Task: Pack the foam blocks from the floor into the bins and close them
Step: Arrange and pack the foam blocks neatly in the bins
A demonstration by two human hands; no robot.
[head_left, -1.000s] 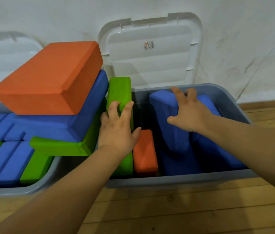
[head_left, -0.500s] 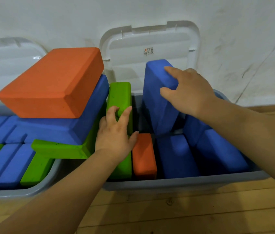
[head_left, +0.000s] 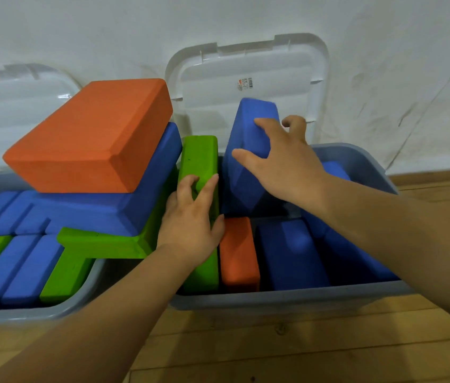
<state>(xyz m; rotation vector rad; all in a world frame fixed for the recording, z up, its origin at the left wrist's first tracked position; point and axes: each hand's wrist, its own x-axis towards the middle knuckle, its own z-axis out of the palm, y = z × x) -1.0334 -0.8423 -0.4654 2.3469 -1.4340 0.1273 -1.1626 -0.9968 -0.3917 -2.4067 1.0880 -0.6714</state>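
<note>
- The right hand point(head_left: 282, 161) grasps the rectangular blue foam block point(head_left: 246, 167), thumb on its front face and fingers hooked over the top. It hangs tilted above the rear middle of the right grey plastic bin point(head_left: 273, 301), probably being turned on edge to fit a slot.
- The left hand point(head_left: 193, 219) lies on the upright green foam block point(head_left: 199, 158) at that bin's left edge with its fingers relaxed and spread, likely bracing the row.
- Just beside it a small orange foam block point(head_left: 239, 252) and a row of blue foam blocks point(head_left: 290, 250) stand on edge, tightly packed.
- The left grey bin point(head_left: 25, 313) is heaped: a large orange foam block point(head_left: 94, 134) tops a pile above the rim, so it looks too high to close.
- The white plastic lid point(head_left: 259, 67) stands open against the wall.
</note>
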